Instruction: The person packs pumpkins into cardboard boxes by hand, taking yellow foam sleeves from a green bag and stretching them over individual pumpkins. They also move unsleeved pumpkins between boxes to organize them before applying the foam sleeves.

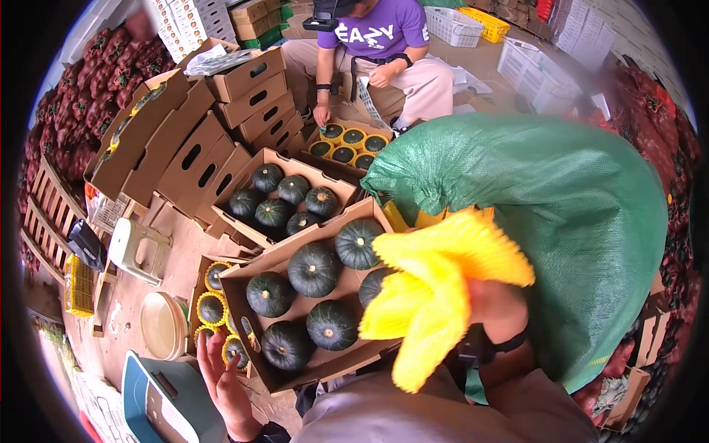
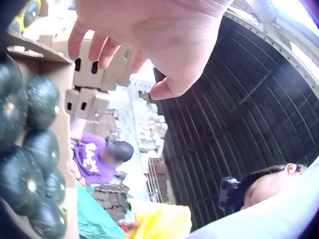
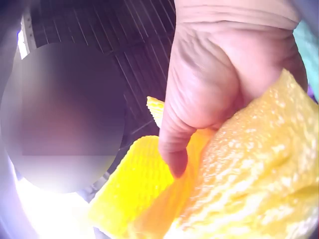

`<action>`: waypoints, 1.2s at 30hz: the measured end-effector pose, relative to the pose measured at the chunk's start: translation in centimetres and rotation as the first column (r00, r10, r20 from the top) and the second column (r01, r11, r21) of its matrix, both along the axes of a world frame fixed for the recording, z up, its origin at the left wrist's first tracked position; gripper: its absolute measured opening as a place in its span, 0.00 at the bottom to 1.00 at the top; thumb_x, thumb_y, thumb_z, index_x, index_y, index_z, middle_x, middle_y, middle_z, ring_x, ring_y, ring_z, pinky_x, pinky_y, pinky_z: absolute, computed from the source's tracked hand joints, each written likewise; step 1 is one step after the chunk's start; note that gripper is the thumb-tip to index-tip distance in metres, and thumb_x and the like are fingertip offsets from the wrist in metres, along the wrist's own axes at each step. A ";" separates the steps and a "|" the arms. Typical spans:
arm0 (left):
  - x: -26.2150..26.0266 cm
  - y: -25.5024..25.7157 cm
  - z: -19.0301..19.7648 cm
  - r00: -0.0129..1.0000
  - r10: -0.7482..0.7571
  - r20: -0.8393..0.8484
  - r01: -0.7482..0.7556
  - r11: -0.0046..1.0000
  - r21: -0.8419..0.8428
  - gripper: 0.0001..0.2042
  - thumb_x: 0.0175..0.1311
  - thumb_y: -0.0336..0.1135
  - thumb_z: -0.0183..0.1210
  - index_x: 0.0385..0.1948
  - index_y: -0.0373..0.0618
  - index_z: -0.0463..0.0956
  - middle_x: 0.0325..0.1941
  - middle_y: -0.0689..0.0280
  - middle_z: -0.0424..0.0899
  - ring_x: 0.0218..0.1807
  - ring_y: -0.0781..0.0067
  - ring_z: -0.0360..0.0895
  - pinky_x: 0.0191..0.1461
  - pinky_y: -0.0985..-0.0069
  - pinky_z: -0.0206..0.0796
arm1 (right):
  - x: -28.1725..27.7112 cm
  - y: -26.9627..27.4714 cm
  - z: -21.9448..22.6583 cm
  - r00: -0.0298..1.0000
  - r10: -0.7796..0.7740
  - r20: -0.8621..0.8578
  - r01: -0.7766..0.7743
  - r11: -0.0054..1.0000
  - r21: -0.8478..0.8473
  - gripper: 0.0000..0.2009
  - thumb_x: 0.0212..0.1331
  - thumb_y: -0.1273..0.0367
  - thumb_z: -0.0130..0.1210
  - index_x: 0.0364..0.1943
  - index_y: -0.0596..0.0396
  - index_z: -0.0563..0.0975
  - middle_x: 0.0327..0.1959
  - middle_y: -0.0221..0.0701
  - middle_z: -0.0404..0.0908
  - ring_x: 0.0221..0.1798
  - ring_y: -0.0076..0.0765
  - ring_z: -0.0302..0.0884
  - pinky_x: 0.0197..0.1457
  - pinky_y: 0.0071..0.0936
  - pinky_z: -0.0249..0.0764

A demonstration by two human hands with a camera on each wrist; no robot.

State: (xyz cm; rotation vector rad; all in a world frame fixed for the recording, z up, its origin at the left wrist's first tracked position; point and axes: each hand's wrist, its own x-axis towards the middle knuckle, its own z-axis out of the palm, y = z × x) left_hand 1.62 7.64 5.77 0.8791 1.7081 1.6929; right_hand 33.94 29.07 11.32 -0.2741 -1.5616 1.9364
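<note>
My right hand [image 1: 489,304] grips a bunch of yellow foam net sleeves [image 1: 436,280], held up over the right end of the nearest open carton [image 1: 251,347]. In the right wrist view the thumb of that hand [image 3: 214,79] presses into the foam sleeves [image 3: 134,184]; its other fingers are hidden behind them. Several dark green kabocha squashes [image 1: 313,270] sit bare in the nearest carton, one partly covered by the foam. My left hand [image 1: 227,387] is raised beside the carton's left front corner, fingers spread and holding nothing. The left wrist view shows this hand [image 2: 154,35] with fingers apart.
A big green woven sack [image 1: 546,199] bulges at the right. Behind is another carton of squashes [image 1: 273,210]; sleeved squashes [image 1: 212,308] lie at the left. A person in a purple shirt [image 1: 380,33] sits opposite. Stacked cartons [image 1: 185,159], a stool [image 1: 136,247] and a blue tub [image 1: 155,399] stand left.
</note>
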 end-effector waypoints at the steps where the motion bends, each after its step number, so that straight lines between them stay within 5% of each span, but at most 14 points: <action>1: 0.8 0.7 1.0 0.999 -0.002 -0.051 0.005 0.998 0.059 0.41 0.55 0.54 0.55 0.69 0.44 0.51 0.64 0.56 0.65 0.67 0.62 0.61 0.65 0.61 0.51 | -2.7 0.3 0.2 0.969 -0.231 0.093 0.113 0.742 0.661 0.40 0.47 0.69 0.65 0.67 0.54 0.58 0.61 0.37 0.66 0.58 0.42 0.70 0.63 0.35 0.65; 3: 2.1 2.4 2.0 0.984 0.049 -0.173 -0.026 0.991 0.130 0.42 0.56 0.58 0.54 0.69 0.43 0.50 0.65 0.56 0.64 0.67 0.60 0.60 0.66 0.59 0.50 | -8.0 -2.1 -1.2 0.870 -0.324 0.371 0.015 0.771 0.637 0.41 0.45 0.64 0.67 0.66 0.47 0.60 0.63 0.41 0.63 0.58 0.50 0.70 0.58 0.37 0.72; 5: 2.7 4.1 1.8 0.938 0.146 -0.315 -0.098 0.982 0.164 0.43 0.57 0.60 0.54 0.69 0.43 0.50 0.66 0.56 0.63 0.68 0.59 0.59 0.67 0.58 0.49 | -12.0 -3.9 -5.2 0.702 -0.509 0.498 -0.097 0.624 0.775 0.42 0.44 0.63 0.67 0.67 0.43 0.59 0.65 0.49 0.57 0.58 0.56 0.70 0.58 0.38 0.72; 6: 2.3 4.2 1.2 0.906 0.064 -0.419 -0.031 0.996 0.083 0.40 0.58 0.59 0.54 0.68 0.42 0.54 0.68 0.54 0.61 0.70 0.55 0.55 0.69 0.56 0.46 | -12.8 -4.4 -7.1 0.716 -0.540 0.442 -0.127 0.522 0.843 0.39 0.46 0.63 0.66 0.66 0.43 0.61 0.66 0.53 0.54 0.59 0.58 0.69 0.60 0.41 0.70; 9: 1.2 4.5 -0.9 0.485 -0.415 -0.770 0.100 0.901 -0.423 0.34 0.54 0.52 0.60 0.63 0.49 0.65 0.71 0.50 0.55 0.72 0.47 0.49 0.71 0.53 0.43 | -11.5 -4.5 -7.9 0.893 -0.229 0.388 -0.088 0.755 0.649 0.33 0.48 0.62 0.65 0.62 0.44 0.67 0.65 0.47 0.60 0.60 0.53 0.68 0.63 0.39 0.67; 12: 3.0 4.1 -2.9 0.367 -0.525 -0.768 -0.001 0.826 -0.564 0.32 0.48 0.45 0.66 0.60 0.56 0.69 0.73 0.50 0.48 0.73 0.41 0.46 0.71 0.52 0.44 | -8.9 -3.7 -7.9 0.618 -0.669 0.412 0.018 0.536 0.844 0.32 0.49 0.60 0.63 0.62 0.43 0.68 0.58 0.39 0.70 0.61 0.45 0.67 0.62 0.43 0.63; 15: 3.0 4.3 -3.4 0.455 -0.472 -0.755 0.037 0.857 -0.514 0.39 0.43 0.44 0.69 0.63 0.56 0.65 0.73 0.50 0.47 0.73 0.41 0.45 0.70 0.50 0.46 | -8.0 -4.6 -9.0 0.617 -0.560 0.553 -0.207 0.562 0.801 0.33 0.48 0.58 0.62 0.63 0.44 0.66 0.53 0.34 0.74 0.60 0.42 0.67 0.64 0.47 0.55; 18: 2.6 4.6 -4.1 0.518 -0.397 -0.758 0.089 0.906 -0.413 0.44 0.40 0.44 0.71 0.66 0.54 0.60 0.73 0.51 0.50 0.73 0.42 0.45 0.70 0.50 0.47 | -8.3 -5.5 -9.3 0.726 -0.544 0.422 -0.077 0.545 0.835 0.33 0.48 0.62 0.63 0.63 0.44 0.66 0.43 0.33 0.77 0.52 0.40 0.73 0.59 0.42 0.60; 24: 2.3 4.2 -3.7 0.551 -0.357 -0.754 0.087 0.924 -0.373 0.47 0.34 0.43 0.74 0.65 0.55 0.61 0.70 0.55 0.56 0.71 0.43 0.50 0.70 0.51 0.50 | -7.2 -4.0 -7.3 0.680 -0.345 0.647 -0.172 0.782 0.599 0.34 0.47 0.71 0.59 0.63 0.46 0.64 0.33 0.31 0.77 0.34 0.36 0.77 0.41 0.33 0.73; 28: 2.1 3.8 -1.2 0.535 -0.357 -0.765 0.067 0.921 -0.383 0.44 0.38 0.45 0.73 0.65 0.61 0.61 0.67 0.57 0.60 0.70 0.45 0.53 0.68 0.49 0.52 | -3.8 -2.4 -6.2 0.697 -0.559 0.449 0.122 0.710 0.694 0.25 0.53 0.68 0.55 0.59 0.46 0.69 0.41 0.34 0.79 0.40 0.37 0.79 0.39 0.34 0.76; 30: 2.5 4.1 1.0 0.588 -0.259 -0.766 0.081 0.961 -0.263 0.44 0.42 0.47 0.72 0.66 0.56 0.60 0.66 0.55 0.62 0.69 0.44 0.55 0.68 0.51 0.53 | -3.6 -3.3 -6.5 0.782 -0.526 0.335 0.464 0.850 0.249 0.15 0.60 0.70 0.57 0.50 0.58 0.71 0.45 0.31 0.77 0.47 0.24 0.73 0.51 0.22 0.69; 33: 3.8 5.6 3.1 0.764 -0.325 -0.557 0.398 0.917 0.011 0.36 0.56 0.44 0.65 0.65 0.44 0.59 0.63 0.53 0.67 0.65 0.50 0.64 0.68 0.60 0.56 | -5.9 -5.2 -6.6 0.799 -0.496 0.340 0.375 0.853 0.363 0.15 0.52 0.74 0.62 0.45 0.58 0.74 0.40 0.33 0.79 0.41 0.30 0.76 0.45 0.28 0.72; 34: 4.3 6.3 2.6 0.776 -0.405 -0.483 0.504 0.859 0.091 0.32 0.60 0.41 0.63 0.64 0.44 0.61 0.62 0.54 0.69 0.64 0.53 0.65 0.68 0.61 0.56 | -7.7 -5.7 -2.9 0.828 -0.536 0.164 0.193 0.547 0.815 0.15 0.49 0.71 0.65 0.41 0.57 0.76 0.40 0.39 0.79 0.40 0.42 0.78 0.44 0.34 0.72; 36: 5.5 6.8 2.4 0.826 -0.535 -0.180 0.564 0.797 0.218 0.18 0.65 0.34 0.56 0.57 0.42 0.70 0.52 0.59 0.77 0.57 0.63 0.73 0.62 0.68 0.63 | -8.0 -6.2 -5.7 0.917 -0.379 0.129 0.121 0.570 0.813 0.16 0.50 0.67 0.64 0.43 0.57 0.77 0.42 0.42 0.78 0.50 0.45 0.74 0.52 0.37 0.68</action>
